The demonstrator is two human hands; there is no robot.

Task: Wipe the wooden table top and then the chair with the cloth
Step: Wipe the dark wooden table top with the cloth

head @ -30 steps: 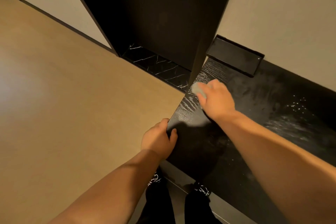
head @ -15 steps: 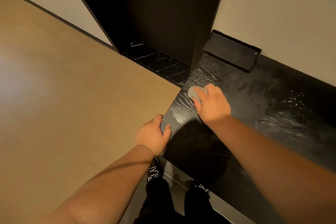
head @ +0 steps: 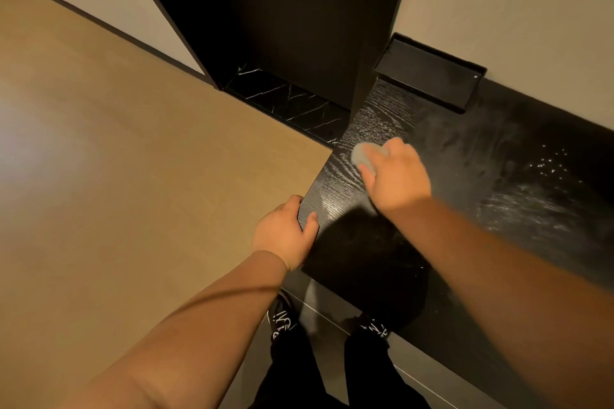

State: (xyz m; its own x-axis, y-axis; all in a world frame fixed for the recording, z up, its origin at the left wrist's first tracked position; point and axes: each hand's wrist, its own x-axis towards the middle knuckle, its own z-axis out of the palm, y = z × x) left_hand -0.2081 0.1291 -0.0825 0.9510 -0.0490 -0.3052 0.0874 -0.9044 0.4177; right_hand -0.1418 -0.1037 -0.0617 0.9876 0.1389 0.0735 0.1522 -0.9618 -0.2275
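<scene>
Head view: right hand (head: 395, 178) presses a grey cloth (head: 363, 156) to the dark bench (head: 498, 176); left hand (head: 285, 232) grips its corner, apparently for bracing.

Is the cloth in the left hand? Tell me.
No, the right hand holds the cloth on the table; the left hand grips its edge.

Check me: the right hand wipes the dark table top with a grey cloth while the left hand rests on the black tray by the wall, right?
Not quite. The head view shows the right hand wiping the table top with the cloth, but the left hand grips the table's near corner; the tray sits untouched by the wall.
</scene>
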